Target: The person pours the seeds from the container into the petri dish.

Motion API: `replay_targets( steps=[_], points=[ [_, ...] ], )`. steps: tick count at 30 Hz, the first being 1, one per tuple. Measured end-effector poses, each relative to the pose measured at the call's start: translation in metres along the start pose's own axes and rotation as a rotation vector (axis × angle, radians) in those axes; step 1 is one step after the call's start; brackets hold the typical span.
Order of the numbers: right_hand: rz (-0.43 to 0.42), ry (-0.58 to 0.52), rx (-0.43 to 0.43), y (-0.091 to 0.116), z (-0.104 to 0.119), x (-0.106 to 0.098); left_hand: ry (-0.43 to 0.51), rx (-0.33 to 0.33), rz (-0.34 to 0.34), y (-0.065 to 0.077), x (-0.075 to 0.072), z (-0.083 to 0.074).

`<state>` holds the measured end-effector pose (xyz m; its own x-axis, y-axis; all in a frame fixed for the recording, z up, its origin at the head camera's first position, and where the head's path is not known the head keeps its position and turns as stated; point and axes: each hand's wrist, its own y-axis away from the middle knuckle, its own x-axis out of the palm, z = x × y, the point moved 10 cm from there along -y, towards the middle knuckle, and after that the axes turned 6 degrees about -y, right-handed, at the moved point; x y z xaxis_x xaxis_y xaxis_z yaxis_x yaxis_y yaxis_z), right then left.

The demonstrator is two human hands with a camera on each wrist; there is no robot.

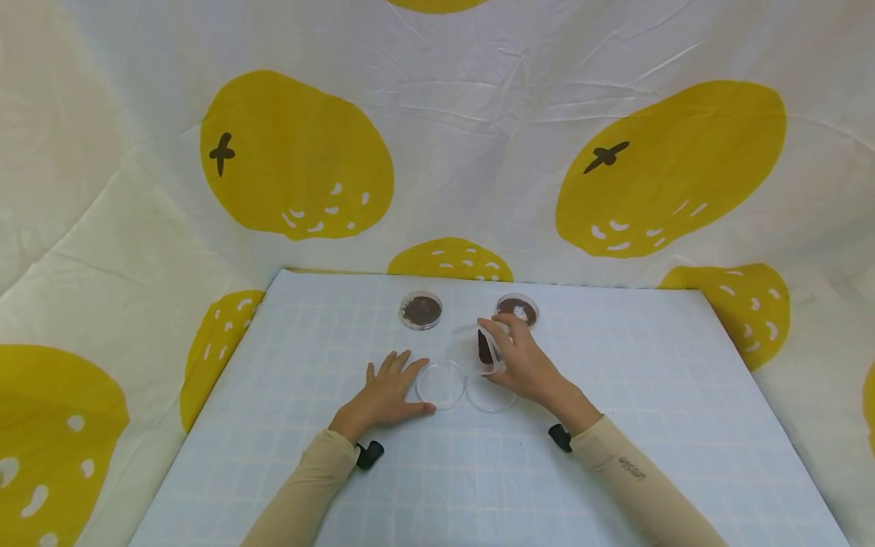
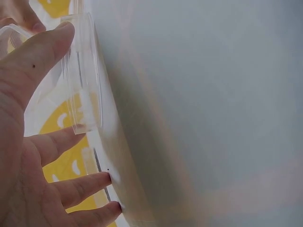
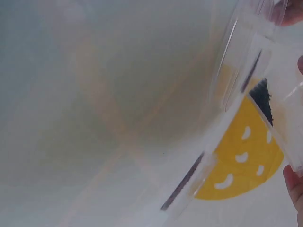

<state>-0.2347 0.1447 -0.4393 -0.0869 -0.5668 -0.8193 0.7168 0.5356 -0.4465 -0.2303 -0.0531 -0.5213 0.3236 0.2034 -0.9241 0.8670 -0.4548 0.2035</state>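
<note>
My left hand [image 1: 386, 396] spans the left edge of a clear petri dish [image 1: 440, 386], with the thumb at its near side and the index finger at its far side. In the left wrist view the thumb and index finger grip the dish's side wall [image 2: 83, 75]. My right hand [image 1: 532, 366] holds a clear plastic cup [image 1: 499, 352] tilted on its side, with dark soil-like grains [image 1: 484, 347] inside. Below the cup lies a second clear petri dish [image 1: 490, 397], right beside the first and partly covered by the right hand.
Toward the back of the table [image 1: 328, 327] stand two more petri dishes. The left one [image 1: 421, 311] holds dark brown grains; the right one [image 1: 517, 306] holds dark grains with a white patch. Behind the table hangs a white cloth [image 1: 472, 167] with yellow fruit prints.
</note>
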Motion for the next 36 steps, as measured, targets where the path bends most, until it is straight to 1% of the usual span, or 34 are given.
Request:
replay_targets(
  steps=[3,6,13,16,23,27,36],
  points=[
    [-0.007,0.045,-0.065,-0.003,0.009,0.002,-0.006,0.0,0.004,0.0,0.0,0.0],
    [-0.011,0.073,-0.106,-0.005,0.015,0.005,-0.006,0.002,0.0,-0.001,-0.001,-0.001],
    [-0.01,0.124,-0.16,-0.008,0.025,0.008,-0.006,0.01,-0.002,-0.001,-0.003,-0.002],
    [-0.015,0.162,-0.185,-0.01,0.028,0.008,-0.003,0.011,-0.005,-0.001,-0.004,-0.002],
    [-0.066,0.257,-0.263,-0.012,0.038,0.008,0.003,0.023,-0.027,-0.002,-0.004,-0.002],
    [-0.075,0.266,-0.286,-0.013,0.042,0.009,0.004,0.021,-0.031,-0.002,-0.004,-0.002],
    [-0.029,0.313,-0.278,-0.013,0.048,0.017,-0.009,0.009,-0.019,0.0,-0.001,0.0]
  ],
)
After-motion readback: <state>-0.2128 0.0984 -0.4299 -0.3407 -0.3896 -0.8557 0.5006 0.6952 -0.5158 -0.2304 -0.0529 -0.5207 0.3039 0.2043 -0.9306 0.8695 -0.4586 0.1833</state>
